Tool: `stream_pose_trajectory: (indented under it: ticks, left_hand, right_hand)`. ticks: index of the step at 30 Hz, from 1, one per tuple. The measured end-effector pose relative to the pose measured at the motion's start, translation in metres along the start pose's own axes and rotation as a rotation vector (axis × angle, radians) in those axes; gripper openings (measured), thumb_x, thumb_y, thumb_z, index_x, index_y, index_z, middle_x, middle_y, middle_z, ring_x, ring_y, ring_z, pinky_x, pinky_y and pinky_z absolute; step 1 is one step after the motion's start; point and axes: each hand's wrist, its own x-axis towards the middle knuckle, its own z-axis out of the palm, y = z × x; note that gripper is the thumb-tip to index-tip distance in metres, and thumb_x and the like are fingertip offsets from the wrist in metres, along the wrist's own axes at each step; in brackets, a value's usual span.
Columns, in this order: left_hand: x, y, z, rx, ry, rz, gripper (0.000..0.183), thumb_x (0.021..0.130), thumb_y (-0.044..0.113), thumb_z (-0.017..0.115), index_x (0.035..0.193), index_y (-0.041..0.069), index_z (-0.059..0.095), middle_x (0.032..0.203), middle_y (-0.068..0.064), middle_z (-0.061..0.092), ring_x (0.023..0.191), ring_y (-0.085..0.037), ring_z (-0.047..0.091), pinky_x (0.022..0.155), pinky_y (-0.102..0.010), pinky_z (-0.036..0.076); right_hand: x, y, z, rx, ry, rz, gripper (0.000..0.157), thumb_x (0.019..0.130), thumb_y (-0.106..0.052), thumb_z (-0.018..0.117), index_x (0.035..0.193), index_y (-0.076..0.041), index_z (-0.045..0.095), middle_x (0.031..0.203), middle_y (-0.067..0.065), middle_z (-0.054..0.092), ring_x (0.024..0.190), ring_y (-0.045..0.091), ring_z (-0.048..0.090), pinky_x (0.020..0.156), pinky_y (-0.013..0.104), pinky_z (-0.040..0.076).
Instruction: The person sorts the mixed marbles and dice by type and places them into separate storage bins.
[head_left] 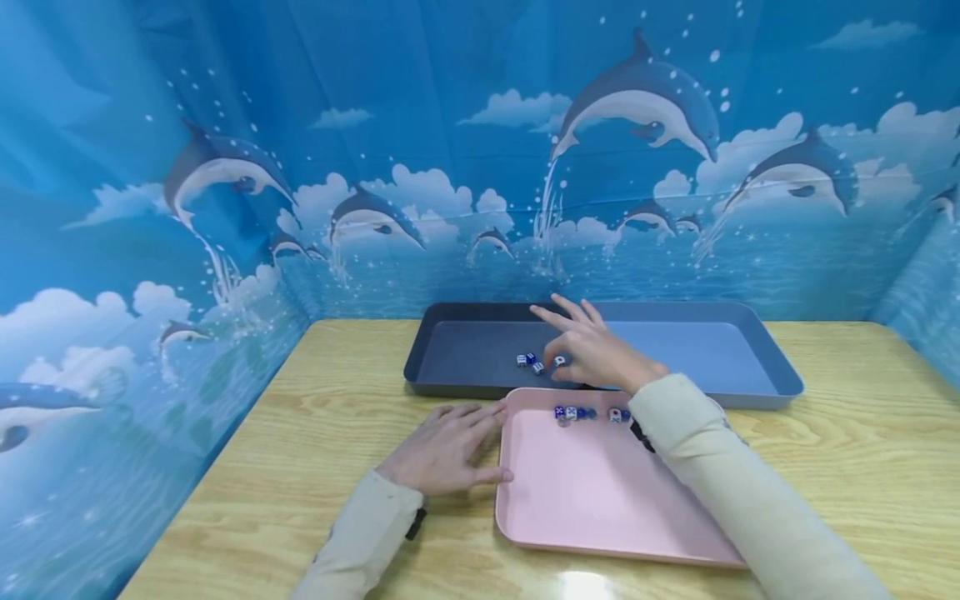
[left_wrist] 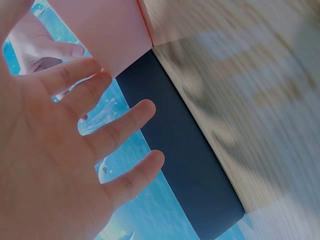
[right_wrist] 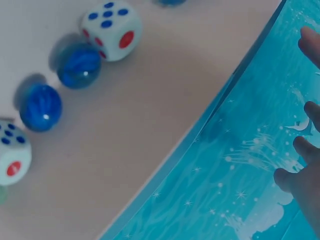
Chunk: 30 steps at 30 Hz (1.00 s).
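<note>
In the head view my right hand (head_left: 596, 350) reaches over the long dark tray (head_left: 465, 333), its thumb and index finger pinching a white die (head_left: 559, 361) and its other fingers spread. Just left of it lie white dice (head_left: 537, 367) and a blue die (head_left: 531, 358). My left hand (head_left: 450, 446) rests by the left side of the pink tray (head_left: 600, 492), fingers extended, fingertips at the rim. Along the pink tray's far side runs a row with a blue die (head_left: 559, 412), a white die (right_wrist: 112, 31) and blue marbles (right_wrist: 41, 107); my right sleeve hides part of it.
Behind the pink tray, the long tray spans the back of the wooden table (head_left: 352, 367). A blue dolphin-print curtain (head_left: 450, 208) hangs behind the table and along its sides.
</note>
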Motion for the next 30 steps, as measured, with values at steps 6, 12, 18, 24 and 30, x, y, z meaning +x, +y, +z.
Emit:
stream_pose_trajectory:
  ticks: [6, 12, 18, 24, 30]
  left_hand:
    - [0.0, -0.001, 0.0, 0.0, 0.01, 0.012, 0.082, 0.094, 0.067, 0.057, 0.158, 0.019, 0.041, 0.161, 0.0, 0.037, 0.14, -0.034, 0.044, 0.112, -0.061, 0.033]
    - [0.0, -0.001, 0.0, 0.005, 0.011, 0.012, 0.082, 0.094, 0.067, 0.057, 0.158, 0.019, 0.04, 0.161, 0.0, 0.037, 0.141, -0.034, 0.044, 0.112, -0.062, 0.033]
    - [0.001, -0.001, 0.0, 0.006, 0.011, 0.011, 0.082, 0.094, 0.067, 0.057, 0.157, 0.019, 0.041, 0.161, 0.0, 0.038, 0.14, -0.034, 0.044, 0.112, -0.062, 0.033]
    - [0.001, 0.0, 0.0, 0.015, 0.005, 0.003, 0.083, 0.093, 0.068, 0.057, 0.158, 0.019, 0.04, 0.161, 0.001, 0.037, 0.141, -0.033, 0.044, 0.112, -0.061, 0.033]
    - [0.001, -0.001, 0.0, 0.007, 0.004, 0.006, 0.082, 0.093, 0.067, 0.057, 0.158, 0.019, 0.039, 0.162, 0.001, 0.036, 0.141, -0.034, 0.043, 0.113, -0.062, 0.032]
  right_hand:
    - [-0.002, -0.002, 0.001, -0.003, -0.024, -0.019, 0.013, 0.08, -0.01, 0.087, 0.09, -0.016, 0.081, 0.16, 0.021, 0.034, 0.15, 0.048, 0.014, 0.115, 0.072, 0.009]
    - [-0.003, -0.003, 0.001, 0.014, -0.048, -0.012, 0.013, 0.08, -0.008, 0.086, 0.089, -0.015, 0.081, 0.159, 0.021, 0.036, 0.149, 0.048, 0.015, 0.116, 0.071, 0.009]
    - [-0.006, -0.006, 0.002, 0.043, -0.095, 0.007, 0.009, 0.085, -0.01, 0.082, 0.088, -0.018, 0.081, 0.159, 0.019, 0.037, 0.151, 0.045, 0.014, 0.117, 0.068, 0.006]
    - [-0.008, -0.006, 0.007, 0.059, -0.137, 0.024, 0.001, 0.087, -0.018, 0.081, 0.088, -0.017, 0.081, 0.158, 0.019, 0.039, 0.149, 0.047, 0.018, 0.116, 0.069, 0.008]
    - [-0.008, -0.006, 0.01, 0.05, -0.178, 0.018, 0.006, 0.088, -0.015, 0.081, 0.085, -0.021, 0.08, 0.157, 0.019, 0.041, 0.148, 0.048, 0.021, 0.116, 0.07, 0.012]
